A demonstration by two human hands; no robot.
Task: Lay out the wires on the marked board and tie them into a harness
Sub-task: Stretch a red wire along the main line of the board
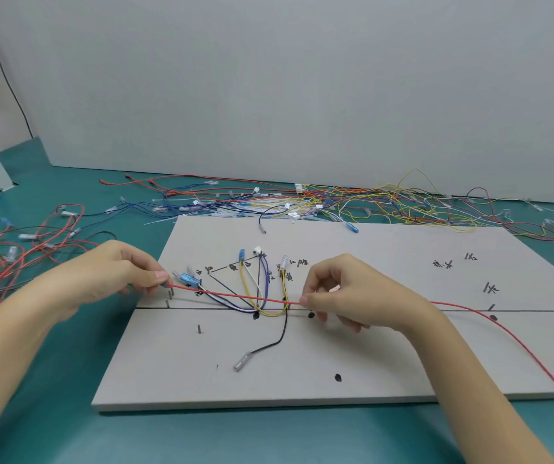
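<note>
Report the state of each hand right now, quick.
Left hand: closed, pinching the red wire near its end, at the board's left edge.
Right hand: closed, pinching the same red wire farther along.

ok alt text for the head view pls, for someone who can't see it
Two hands stretch a red wire across a marked board: the left hand pinches one end by the pegs, the right hand pinches it mid-board. Yellow, white, purple and black wires already loop there; loose wires pile behind.
</note>
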